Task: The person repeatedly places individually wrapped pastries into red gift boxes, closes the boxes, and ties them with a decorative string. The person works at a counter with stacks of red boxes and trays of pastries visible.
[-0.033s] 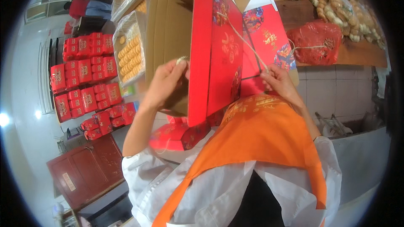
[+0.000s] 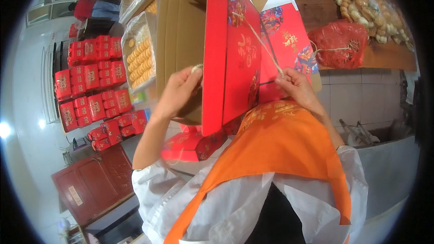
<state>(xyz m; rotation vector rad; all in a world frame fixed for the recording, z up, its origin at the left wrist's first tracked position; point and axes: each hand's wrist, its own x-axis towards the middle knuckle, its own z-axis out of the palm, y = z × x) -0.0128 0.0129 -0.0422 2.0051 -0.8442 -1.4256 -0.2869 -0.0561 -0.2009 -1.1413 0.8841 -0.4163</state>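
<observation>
A red printed cardboard box (image 2: 235, 58) stands in front of me, its bare brown inside (image 2: 181, 31) facing left. Inside its wall, my left hand (image 2: 181, 88) pinches the knotted end of a pale twisted cord (image 2: 197, 68). The same kind of cord (image 2: 257, 36) comes out through a hole in the printed outer face and slants down to the right. My right hand (image 2: 296, 88) grips that outer length between thumb and fingers. Whether both pieces are one cord is hidden by the wall. Behind the right hand lies another red printed piece (image 2: 289, 31).
Trays of round pastries (image 2: 140, 58) stand at the left. Beyond them are stacked red gift boxes (image 2: 90, 77). On the wooden table (image 2: 389, 58) lie a red plastic bag (image 2: 339, 45) and bagged buns (image 2: 361, 4). More red packaging (image 2: 194, 144) sits below the box.
My right hand has shifted slightly left with the cord. The left fingers and the knot sit a little lower and closer against the box wall.
</observation>
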